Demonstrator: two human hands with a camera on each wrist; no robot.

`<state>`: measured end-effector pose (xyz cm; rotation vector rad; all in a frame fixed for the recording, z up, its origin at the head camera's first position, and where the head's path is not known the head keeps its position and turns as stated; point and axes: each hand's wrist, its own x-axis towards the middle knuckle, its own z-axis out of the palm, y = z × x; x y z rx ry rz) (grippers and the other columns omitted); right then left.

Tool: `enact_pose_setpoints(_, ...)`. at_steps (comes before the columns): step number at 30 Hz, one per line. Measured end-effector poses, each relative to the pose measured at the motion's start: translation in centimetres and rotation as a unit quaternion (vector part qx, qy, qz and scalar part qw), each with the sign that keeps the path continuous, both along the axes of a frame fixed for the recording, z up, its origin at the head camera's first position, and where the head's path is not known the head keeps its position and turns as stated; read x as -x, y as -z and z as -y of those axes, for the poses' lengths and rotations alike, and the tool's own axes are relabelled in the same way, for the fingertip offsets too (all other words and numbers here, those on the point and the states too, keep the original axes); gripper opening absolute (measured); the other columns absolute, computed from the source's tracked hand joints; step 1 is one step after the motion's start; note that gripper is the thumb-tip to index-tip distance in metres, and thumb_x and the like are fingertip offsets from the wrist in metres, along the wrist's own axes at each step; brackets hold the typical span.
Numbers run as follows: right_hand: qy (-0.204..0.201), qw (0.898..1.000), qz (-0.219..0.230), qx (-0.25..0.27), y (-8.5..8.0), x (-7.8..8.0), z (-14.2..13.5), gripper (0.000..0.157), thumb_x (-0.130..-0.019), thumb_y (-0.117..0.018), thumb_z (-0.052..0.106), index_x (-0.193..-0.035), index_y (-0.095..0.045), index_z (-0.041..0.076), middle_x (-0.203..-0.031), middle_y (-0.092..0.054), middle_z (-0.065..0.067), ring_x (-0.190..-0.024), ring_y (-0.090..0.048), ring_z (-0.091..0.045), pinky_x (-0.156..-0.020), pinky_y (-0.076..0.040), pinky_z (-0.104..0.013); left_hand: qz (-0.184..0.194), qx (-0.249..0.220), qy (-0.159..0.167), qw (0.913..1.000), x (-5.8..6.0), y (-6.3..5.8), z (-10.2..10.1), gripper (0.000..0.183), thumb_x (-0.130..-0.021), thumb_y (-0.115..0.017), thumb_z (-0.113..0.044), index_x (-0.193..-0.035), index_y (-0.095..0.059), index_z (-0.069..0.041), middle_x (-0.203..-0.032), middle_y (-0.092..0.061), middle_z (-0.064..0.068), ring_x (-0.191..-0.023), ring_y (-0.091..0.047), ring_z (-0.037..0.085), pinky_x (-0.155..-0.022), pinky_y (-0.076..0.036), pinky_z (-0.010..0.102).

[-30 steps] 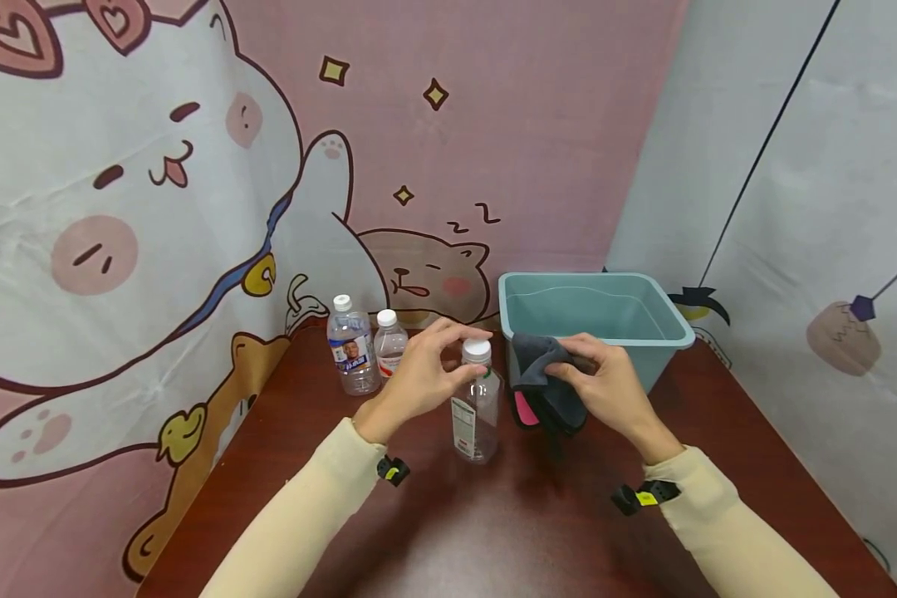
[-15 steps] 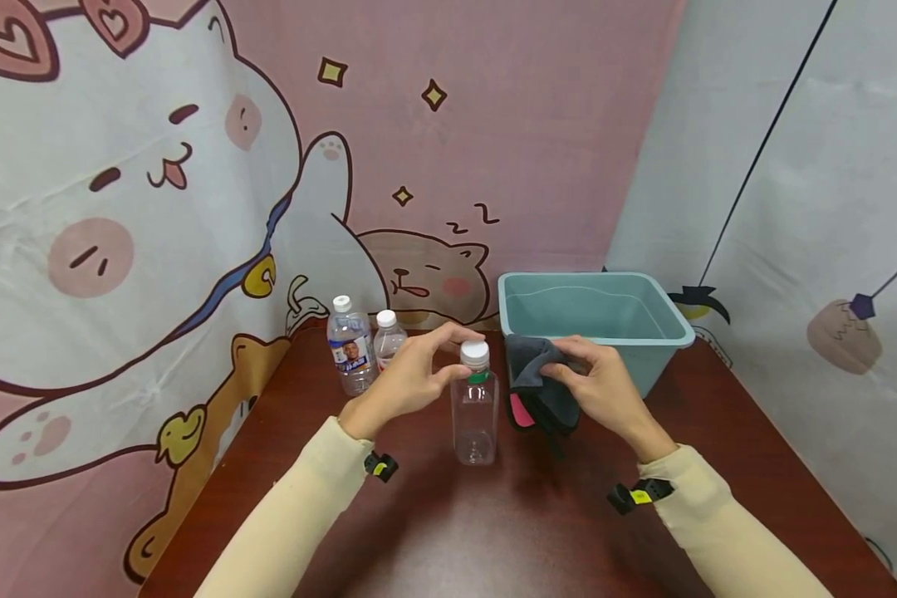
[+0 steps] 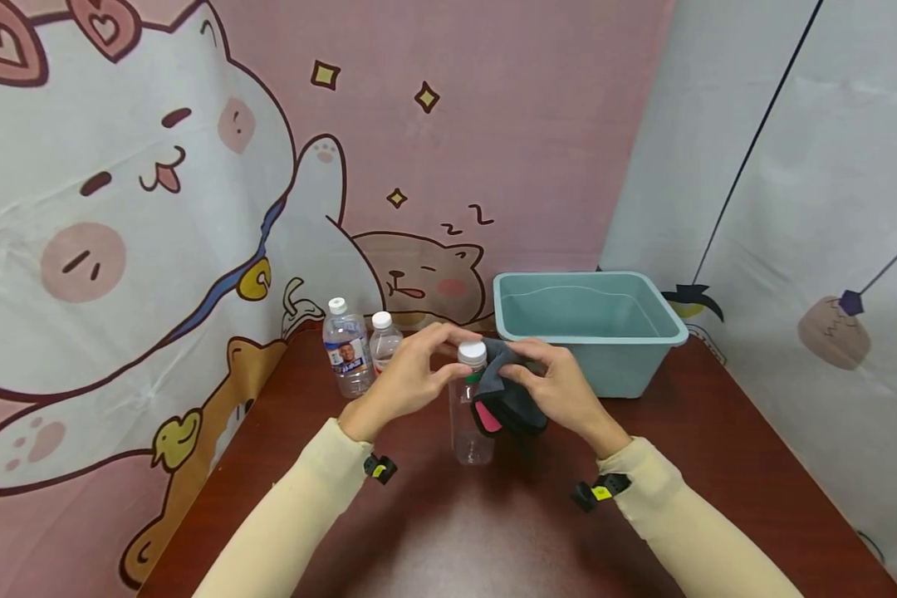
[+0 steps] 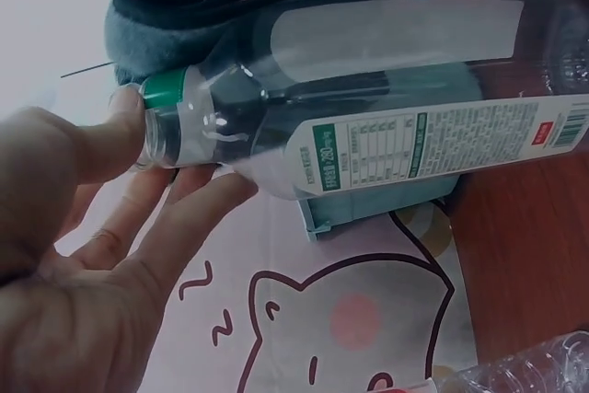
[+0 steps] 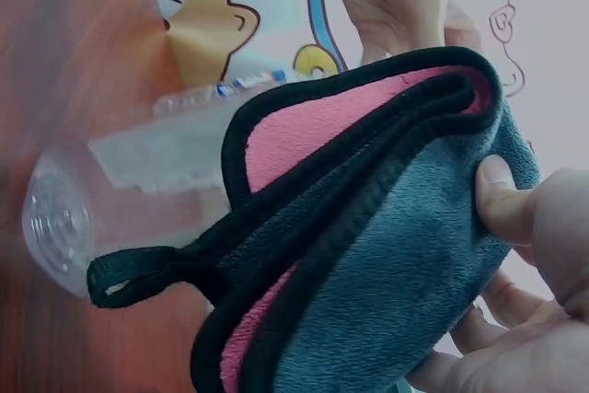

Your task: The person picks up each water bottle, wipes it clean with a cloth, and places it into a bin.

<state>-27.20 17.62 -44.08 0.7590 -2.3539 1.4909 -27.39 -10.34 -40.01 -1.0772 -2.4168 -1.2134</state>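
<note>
In the head view a clear plastic bottle [image 3: 469,440] with a white cap [image 3: 472,354] stands upright in the middle of the table. My left hand [image 3: 411,374] pinches it at the top, thumb and fingers by the cap and neck. A printed label [image 4: 442,140] shows on its side in the left wrist view. My right hand [image 3: 564,390] grips a folded cleaning cloth [image 3: 522,409], grey with a pink inner side and black edging. The cloth overlaps the bottle's right side in the head view. Its hanging loop [image 5: 138,273] dangles in the right wrist view.
A light blue plastic bin [image 3: 605,365] stands behind my right hand. Two more capped bottles, a labelled one [image 3: 347,353] and a smaller one [image 3: 384,340], stand at the back left. Cartoon-printed sheets [image 3: 531,166] hang behind and beside the dark red wooden table [image 3: 448,548].
My right hand has brought the cloth left, from in front of the bin to the bottle. The bottle has been turned, so its label no longer faces the head camera. My left hand stays at its top.
</note>
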Motion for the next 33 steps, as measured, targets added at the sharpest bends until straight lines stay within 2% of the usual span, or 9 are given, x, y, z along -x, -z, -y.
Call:
enact_pose_setpoints(5,-0.005,1.000,-0.005,-0.009,0.2,0.0,1.5,0.040,-0.110,-0.081,0.014,-0.149,-0.079,0.007,-0.146,-0.079,-0.013,-0.135,-0.075,-0.028,-0.105,-0.064,-0.021,-0.008,0.003,-0.007,0.9999,0.0,0.2,-0.2,0.044,-0.103,-0.088,-0.005,-0.145,-0.075,-0.010,-0.138,-0.076,0.012,-0.122,-0.084,0.029,-0.109,-0.070,0.048)
enact_pose_setpoints(8,0.003,1.000,-0.010,-0.021,0.5,-0.1,2.1,0.042,-0.111,-0.080,0.015,-0.152,-0.077,0.005,-0.147,-0.078,-0.014,-0.135,-0.075,-0.031,-0.107,-0.065,-0.028,-0.014,0.008,-0.012,0.9998,0.0,0.2,-0.2,0.044,-0.103,-0.088,-0.005,-0.145,-0.074,-0.011,-0.139,-0.076,0.012,-0.123,-0.083,0.029,-0.109,-0.070,0.047)
enact_pose_setpoints(12,0.020,0.999,-0.027,-0.041,0.6,-0.1,2.4,0.039,-0.109,-0.082,0.016,-0.147,-0.080,0.005,-0.142,-0.079,-0.012,-0.132,-0.076,-0.031,-0.110,-0.067,-0.043,-0.016,0.010,-0.012,0.9997,0.0,0.3,-0.1,0.043,-0.104,-0.087,-0.005,-0.144,-0.074,-0.011,-0.138,-0.076,0.012,-0.123,-0.083,0.029,-0.108,-0.070,0.048)
enact_pose_setpoints(15,0.035,0.997,-0.048,-0.058,0.6,-0.2,2.4,0.034,-0.106,-0.086,0.014,-0.139,-0.085,0.004,-0.134,-0.081,-0.011,-0.127,-0.078,-0.031,-0.108,-0.066,-0.051,-0.014,0.009,-0.011,0.9998,0.1,0.3,-0.2,0.043,-0.104,-0.087,-0.005,-0.145,-0.074,-0.011,-0.138,-0.076,0.012,-0.122,-0.084,0.029,-0.107,-0.070,0.049)
enact_pose_setpoints(17,0.043,0.995,-0.054,-0.067,0.6,-0.1,2.2,0.031,-0.104,-0.088,0.013,-0.134,-0.087,0.004,-0.130,-0.083,-0.009,-0.124,-0.079,-0.029,-0.106,-0.066,-0.049,-0.013,0.013,-0.012,0.9998,0.1,0.3,-0.2,0.044,-0.104,-0.087,-0.007,-0.145,-0.073,-0.011,-0.139,-0.076,0.011,-0.122,-0.084,0.028,-0.108,-0.070,0.048)
enact_pose_setpoints(23,0.057,0.994,-0.052,-0.080,1.2,0.0,1.4,0.026,-0.099,-0.092,0.007,-0.125,-0.091,0.007,-0.125,-0.084,-0.007,-0.117,-0.081,-0.027,-0.096,-0.067,-0.032,-0.018,0.022,-0.006,0.9996,0.1,0.3,-0.3,0.045,-0.105,-0.087,-0.009,-0.147,-0.072,-0.011,-0.139,-0.076,0.011,-0.121,-0.085,0.027,-0.107,-0.070,0.047)
enact_pose_setpoints(26,0.059,0.993,-0.061,-0.083,1.5,0.0,1.0,0.024,-0.098,-0.093,0.005,-0.122,-0.092,0.008,-0.123,-0.084,-0.006,-0.113,-0.081,-0.025,-0.094,-0.067,-0.029,-0.017,0.022,-0.008,0.9996,0.1,0.3,-0.3,0.045,-0.105,-0.087,-0.009,-0.147,-0.072,-0.012,-0.140,-0.076,0.010,-0.122,-0.084,0.027,-0.108,-0.070,0.047)
enact_pose_setpoints(29,0.062,0.991,-0.076,-0.092,1.9,0.1,0.8,0.022,-0.098,-0.093,0.004,-0.120,-0.093,0.009,-0.121,-0.085,-0.004,-0.110,-0.082,-0.022,-0.093,-0.068,-0.030,-0.012,0.025,-0.015,0.9995,0.0,0.2,-0.2,0.045,-0.105,-0.087,-0.010,-0.148,-0.072,-0.012,-0.141,-0.076,0.009,-0.124,-0.084,0.026,-0.110,-0.069,0.046)
enact_pose_setpoints(33,0.066,0.989,-0.083,-0.101,2.4,0.0,0.7,0.020,-0.098,-0.091,0.000,-0.116,-0.092,0.009,-0.116,-0.087,-0.003,-0.106,-0.083,-0.022,-0.093,-0.069,-0.039,-0.011,0.029,-0.018,0.9994,0.0,0.2,-0.1,0.047,-0.105,-0.087,-0.010,-0.149,-0.072,-0.012,-0.142,-0.076,0.008,-0.125,-0.084,0.026,-0.113,-0.068,0.046)
